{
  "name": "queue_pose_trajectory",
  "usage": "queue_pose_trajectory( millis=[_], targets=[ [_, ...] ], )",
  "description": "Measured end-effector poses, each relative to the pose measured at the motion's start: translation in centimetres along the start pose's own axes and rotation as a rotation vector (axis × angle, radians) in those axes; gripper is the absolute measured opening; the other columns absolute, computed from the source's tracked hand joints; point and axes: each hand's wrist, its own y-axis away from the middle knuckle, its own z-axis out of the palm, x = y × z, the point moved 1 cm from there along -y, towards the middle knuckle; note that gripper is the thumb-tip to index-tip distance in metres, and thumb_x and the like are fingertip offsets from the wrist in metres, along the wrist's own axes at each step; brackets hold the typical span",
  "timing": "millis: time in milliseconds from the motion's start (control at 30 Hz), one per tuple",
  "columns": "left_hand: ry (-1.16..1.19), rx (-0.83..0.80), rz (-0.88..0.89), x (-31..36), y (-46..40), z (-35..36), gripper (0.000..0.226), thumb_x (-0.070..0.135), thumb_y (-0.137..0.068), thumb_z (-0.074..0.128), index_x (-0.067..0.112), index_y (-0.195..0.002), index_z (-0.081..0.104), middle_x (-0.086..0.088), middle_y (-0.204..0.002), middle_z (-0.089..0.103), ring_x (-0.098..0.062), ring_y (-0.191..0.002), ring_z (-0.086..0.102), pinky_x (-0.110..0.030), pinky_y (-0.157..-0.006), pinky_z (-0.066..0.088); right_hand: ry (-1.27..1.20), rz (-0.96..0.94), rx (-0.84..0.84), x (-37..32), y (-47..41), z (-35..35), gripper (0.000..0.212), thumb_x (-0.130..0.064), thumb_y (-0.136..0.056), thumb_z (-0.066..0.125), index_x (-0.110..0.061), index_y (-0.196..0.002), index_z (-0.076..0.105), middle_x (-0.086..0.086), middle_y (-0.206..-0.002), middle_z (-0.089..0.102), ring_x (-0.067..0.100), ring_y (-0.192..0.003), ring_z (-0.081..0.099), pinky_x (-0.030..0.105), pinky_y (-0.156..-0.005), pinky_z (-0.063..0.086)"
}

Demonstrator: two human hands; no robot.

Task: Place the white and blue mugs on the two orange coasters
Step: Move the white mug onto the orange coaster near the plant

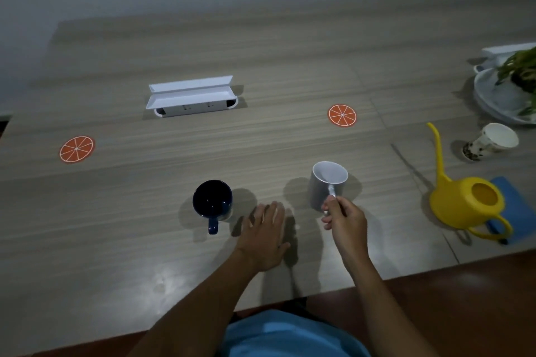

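The white mug point(324, 182) stands upright near the table's front, and my right hand point(345, 219) grips its handle from the near side. The dark blue mug point(212, 201) stands upright to its left, handle pointing toward me. My left hand point(265, 236) lies flat on the table just right of the blue mug, fingers spread, apart from it. One orange-slice coaster point(342, 115) lies beyond the white mug. The other orange coaster point(77, 149) lies far left. Both coasters are bare.
A white open socket box point(190, 95) is set into the wooden table point(275, 61) at mid-back. To the right stand a yellow watering can point(464, 201) on a blue cloth point(519, 206), a tipped patterned cup point(490, 140) and a white plate point(493, 95) with a plant.
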Motion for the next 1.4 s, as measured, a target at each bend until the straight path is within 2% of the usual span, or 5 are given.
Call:
queue_pose_trajectory(
  millis=[467, 633, 967, 1267, 1400],
  targets=[
    [0.032, 0.200, -0.040, 1.9, -12.3, -2.6, 0.086, 0.071, -0.092, 0.021, 0.026, -0.158, -0.010, -0.002, -0.170, -0.013, -0.032, -0.154, -0.015, -0.063, -0.120, -0.005, -0.080, -0.042, 0.015, -0.9, -5.8, -3.7, 0.018, -0.028, -0.103, 0.059, -0.030, -0.091, 0.072, -0.015, -0.081, 0.076, -0.002, -0.062, 0.064, 0.013, -0.057, 0.052],
    [0.099, 0.209, -0.183, 1.8, -17.9, -3.1, 0.090, 0.076, -0.089, 0.013, 0.023, -0.159, -0.008, -0.004, -0.169, -0.015, -0.034, -0.154, -0.016, -0.067, -0.118, -0.005, -0.057, -0.026, -0.002, -1.3, -9.2, -2.8, 0.016, -0.028, -0.102, 0.060, -0.028, -0.092, 0.073, 0.003, -0.083, 0.073, 0.003, -0.064, 0.063, 0.017, -0.059, 0.053],
    [0.120, 0.320, -0.232, 1.0, -20.1, -1.0, 0.088, 0.076, -0.090, 0.027, 0.027, -0.160, 0.005, 0.000, -0.171, -0.001, -0.024, -0.157, -0.006, -0.066, -0.121, 0.003, -0.042, -0.023, -0.009, -0.7, -15.4, -0.3, 0.018, -0.025, -0.099, 0.058, -0.019, -0.108, 0.073, 0.000, -0.091, 0.075, 0.011, -0.079, 0.070, 0.020, -0.069, 0.057],
    [0.077, 0.271, -0.253, 0.6, -20.3, -0.6, 0.090, 0.077, -0.090, 0.028, 0.027, -0.160, 0.005, 0.000, -0.171, 0.004, -0.025, -0.157, -0.001, -0.066, -0.120, 0.003, -0.093, -0.106, 0.146, -0.3, -21.2, -0.1, 0.028, -0.035, -0.096, 0.053, -0.017, -0.098, 0.074, -0.001, -0.084, 0.074, 0.008, -0.074, 0.066, 0.020, -0.069, 0.055],
    [0.091, 0.266, -0.260, 0.7, -20.4, -0.8, 0.089, 0.077, -0.090, 0.028, 0.027, -0.160, 0.004, 0.000, -0.171, 0.002, -0.024, -0.157, -0.002, -0.066, -0.120, 0.004, -0.151, -0.148, 0.174, -0.6, -23.7, 0.0, 0.024, -0.024, -0.100, 0.053, -0.014, -0.093, 0.073, -0.003, -0.077, 0.071, 0.015, -0.071, 0.063, 0.034, -0.069, 0.053]
  ],
)
